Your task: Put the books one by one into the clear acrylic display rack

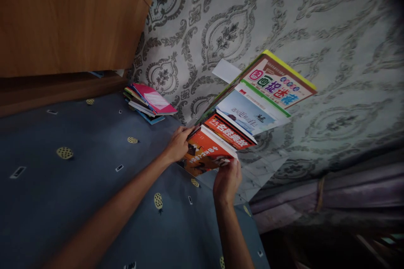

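Observation:
My left hand (pixel 178 146) is closed on the left edge of an orange book (pixel 202 157) with dark figures on its cover. At the book's lower right corner my right hand (pixel 227 180) grips the same book, its fingertips partly hidden. Close behind stands a red-orange book (pixel 229 133) with large white characters. Farther back are a pale blue book (pixel 249 109) and a taller book (pixel 277 82) with a yellow top edge and colourful lettering. All of them lean in a row by the wall.
A loose pile of thin books (pixel 150 103), pink on top, lies by the wall. A wooden cabinet (pixel 72 21) fills the upper left. Dark blue pineapple-print cloth (pixel 104 193) covers the surface below. Clear sheeting (pixel 265 176) shows right of the row, beside a purplish curtain (pixel 356 193).

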`<move>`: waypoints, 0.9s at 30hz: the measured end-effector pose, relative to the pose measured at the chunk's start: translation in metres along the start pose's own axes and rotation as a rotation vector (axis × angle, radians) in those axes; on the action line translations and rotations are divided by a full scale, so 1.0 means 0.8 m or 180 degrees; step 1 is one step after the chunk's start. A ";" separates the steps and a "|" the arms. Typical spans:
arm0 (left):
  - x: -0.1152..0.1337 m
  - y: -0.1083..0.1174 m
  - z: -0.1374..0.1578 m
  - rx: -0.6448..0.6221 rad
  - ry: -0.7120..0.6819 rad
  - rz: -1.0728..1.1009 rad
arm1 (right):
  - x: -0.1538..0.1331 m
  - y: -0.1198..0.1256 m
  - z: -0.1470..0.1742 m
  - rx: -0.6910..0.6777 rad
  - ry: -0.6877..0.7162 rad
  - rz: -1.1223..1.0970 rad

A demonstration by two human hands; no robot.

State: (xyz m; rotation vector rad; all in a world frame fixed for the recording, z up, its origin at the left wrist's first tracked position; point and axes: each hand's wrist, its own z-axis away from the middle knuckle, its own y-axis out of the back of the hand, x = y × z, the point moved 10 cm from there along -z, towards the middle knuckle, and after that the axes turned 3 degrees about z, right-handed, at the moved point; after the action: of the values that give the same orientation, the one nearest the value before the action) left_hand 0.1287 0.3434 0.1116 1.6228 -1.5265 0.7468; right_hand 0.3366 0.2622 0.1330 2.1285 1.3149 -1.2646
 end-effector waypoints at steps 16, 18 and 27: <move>0.063 0.014 -0.030 -0.0207 -0.0555 0.0025 | -0.051 -0.022 -0.041 -0.0213 0.0314 0.0068; 0.069 0.009 -0.034 -0.0337 -0.0571 0.0000 | -0.051 -0.021 -0.042 -0.0225 0.0297 0.0046; 0.037 0.046 -0.028 0.0049 -0.0349 0.0106 | -0.038 0.012 -0.025 0.0048 0.0095 0.0042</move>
State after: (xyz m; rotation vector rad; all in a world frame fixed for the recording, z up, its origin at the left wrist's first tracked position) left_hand 0.0973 0.3474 0.1532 1.6774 -1.6321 0.6990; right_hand 0.3496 0.2536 0.1674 2.1710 1.3051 -1.2461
